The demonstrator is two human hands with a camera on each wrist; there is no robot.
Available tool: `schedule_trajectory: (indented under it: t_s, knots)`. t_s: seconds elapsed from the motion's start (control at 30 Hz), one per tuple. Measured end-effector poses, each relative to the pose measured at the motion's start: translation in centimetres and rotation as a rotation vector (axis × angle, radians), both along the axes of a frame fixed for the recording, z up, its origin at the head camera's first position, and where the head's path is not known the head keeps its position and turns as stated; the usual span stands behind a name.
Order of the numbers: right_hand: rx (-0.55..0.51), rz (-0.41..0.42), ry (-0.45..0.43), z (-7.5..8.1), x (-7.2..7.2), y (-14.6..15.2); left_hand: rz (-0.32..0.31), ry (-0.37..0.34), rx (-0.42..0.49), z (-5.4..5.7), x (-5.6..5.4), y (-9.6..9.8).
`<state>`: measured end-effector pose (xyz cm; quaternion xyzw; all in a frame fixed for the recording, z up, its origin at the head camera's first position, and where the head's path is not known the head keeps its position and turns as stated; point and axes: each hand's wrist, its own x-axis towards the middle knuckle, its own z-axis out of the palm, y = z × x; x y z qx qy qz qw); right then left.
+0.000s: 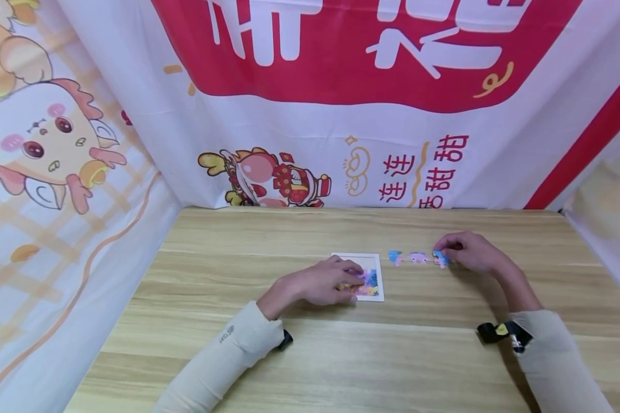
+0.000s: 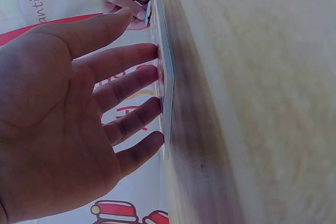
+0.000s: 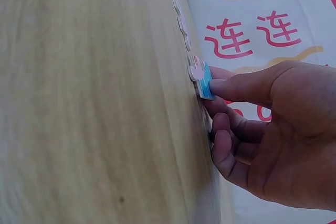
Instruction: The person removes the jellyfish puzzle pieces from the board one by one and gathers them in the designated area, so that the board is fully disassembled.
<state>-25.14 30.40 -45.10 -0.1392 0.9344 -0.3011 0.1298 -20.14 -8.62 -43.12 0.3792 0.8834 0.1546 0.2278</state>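
- Head view: a flat rectangular puzzle board with a white rim (image 1: 380, 281) lies on the pale wood-grain tabletop (image 1: 351, 355), its picture in blue, pink, purple and yellow, partly covered by the left hand (image 1: 322, 283).
- Head view: just right of the board, a short row runs away from it: a small blue-and-pink jigsaw piece (image 1: 394, 256), a small pink jigsaw piece with eye-like spots (image 1: 418, 257), then a second blue-and-pink jigsaw piece (image 1: 441, 259) at the far right.
- Head view: the table's back edge meets a white-and-red printed fabric backdrop (image 1: 299, 120); a strip of wood lies between it and the row, and a broader stretch spreads in front of the board.
- Head view: the left fingers reach over the board; the right hand (image 1: 467, 251) has its fingertips at the last piece.
- Left wrist view: the board shows nearly edge-on as a thin pale slab; four fairly straight, spread fingers touch its face, with the thumb held apart.
- Right wrist view: thumb and forefinger, drawn close together, pinch the second blue-and-pink piece, which tilts near the tabletop; the other fingers curl beneath. Whether it touches the wood, I cannot tell.
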Motion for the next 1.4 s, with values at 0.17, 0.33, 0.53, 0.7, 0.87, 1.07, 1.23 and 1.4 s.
schedule_trajectory:
  t_s: [0.17,0.33,0.53,0.7,0.87,1.07,1.23,1.4]
  knots:
    - [0.018,-0.006,-0.009,0.1,0.0,0.1,-0.004,-0.003,0.002,0.1,0.0,0.0]
    - [0.016,-0.016,-0.018,0.1,-0.1,0.1,-0.002,-0.001,0.002,0.1,-0.1,0.0]
    - [0.012,-0.004,-0.001,-0.3,-0.2,0.3,0.002,-0.006,0.002,0.1,0.1,-0.1]
    - [0.006,-0.005,-0.011,-0.4,-0.3,0.4,0.006,-0.004,0.002,0.0,0.1,-0.1]
    - [0.013,-0.004,-0.011,-0.1,-0.2,0.4,0.003,0.004,-0.001,0.0,0.1,0.0]
    - [0.01,0.01,0.028,0.5,0.3,-0.3,-0.003,0.006,-0.008,0.1,0.1,0.1]
    - [0.001,0.012,0.032,0.9,0.6,-1.2,-0.019,-0.003,-0.003,0.2,0.1,0.0]
    - [0.003,0.022,0.043,1.1,0.7,-1.6,-0.032,-0.017,0.028,0.7,0.0,-0.6]
